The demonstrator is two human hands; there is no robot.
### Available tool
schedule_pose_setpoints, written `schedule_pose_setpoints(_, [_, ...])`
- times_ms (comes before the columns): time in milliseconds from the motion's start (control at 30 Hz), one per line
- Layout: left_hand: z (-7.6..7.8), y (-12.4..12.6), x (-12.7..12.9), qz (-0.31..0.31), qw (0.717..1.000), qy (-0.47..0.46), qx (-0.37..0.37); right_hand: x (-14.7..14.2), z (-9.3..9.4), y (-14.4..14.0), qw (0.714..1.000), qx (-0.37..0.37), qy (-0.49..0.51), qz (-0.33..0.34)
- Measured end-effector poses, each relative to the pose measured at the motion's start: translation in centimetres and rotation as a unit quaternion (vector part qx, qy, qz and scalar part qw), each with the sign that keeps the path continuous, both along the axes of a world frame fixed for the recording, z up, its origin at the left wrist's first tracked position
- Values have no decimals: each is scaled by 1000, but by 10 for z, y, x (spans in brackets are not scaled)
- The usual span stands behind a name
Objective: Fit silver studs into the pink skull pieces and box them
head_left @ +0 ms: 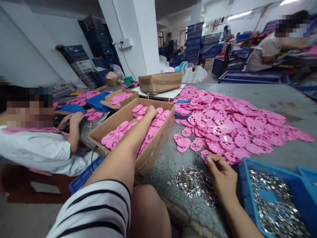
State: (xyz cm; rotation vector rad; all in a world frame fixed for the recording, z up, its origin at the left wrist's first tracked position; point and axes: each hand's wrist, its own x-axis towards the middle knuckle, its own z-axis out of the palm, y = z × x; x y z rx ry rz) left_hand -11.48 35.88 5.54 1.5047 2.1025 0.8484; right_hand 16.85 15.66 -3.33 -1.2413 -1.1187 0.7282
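Note:
My left hand (151, 112) reaches into a long cardboard box (155, 145), its fingers curled down onto flat pink cut-out pieces (119, 134) stacked in rows. The fingertips are hidden, so whether a piece is between them I cannot make out. On the table, my right hand (223, 175) pinches the edge of a pink piece (205, 156) at the front of a large pink pile (223, 122). These pieces are flat, wavy-edged and pierced with holes. Just left of the right hand lies a heap of small shiny metal parts (193, 183).
A blue tray (244, 185) of similar metal parts stands at right. Behind the long box are a smaller carton (135, 96), a closed cardboard box (160, 82) and a small blue basket (183, 116). A co-worker (47, 148) sits close on the left, hands on the table.

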Motion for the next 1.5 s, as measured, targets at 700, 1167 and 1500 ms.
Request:
schedule_pose_setpoints(700, [13, -98, 133, -519, 706, 476, -79, -3, 4, 3, 999, 12, 32, 8])
schedule_pose_setpoints(1167, [6, -124, 129, -540, 678, 500, 4, -6, -4, 10, 999, 13, 22, 29])
schedule_pose_setpoints(1500, [23, -189, 134, -444, 831, 333, -24, -6, 12, -2, 982, -24, 79, 169])
